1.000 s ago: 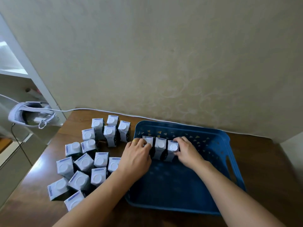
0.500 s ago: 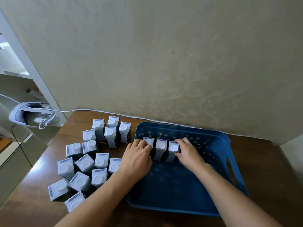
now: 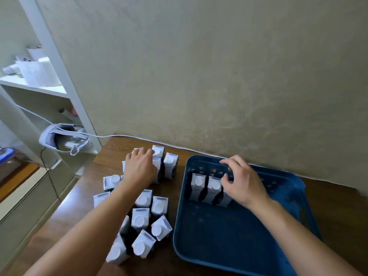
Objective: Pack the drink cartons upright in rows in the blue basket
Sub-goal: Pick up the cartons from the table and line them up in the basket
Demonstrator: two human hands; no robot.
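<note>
Blue basket sat on the wooden table at right, with three cartons upright in a row against its far left wall. Right hand hovered over that row's right end, fingers loosely curled; whether it pinched the third carton, I could not tell. Left hand lay fingers-down on the far cartons of the loose cluster left of the basket, grip hidden.

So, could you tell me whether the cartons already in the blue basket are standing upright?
Upright: two cartons in the basket show their round white caps facing up in a row by the blue basket's far wall; a third is mostly hidden behind the right hand.
</note>
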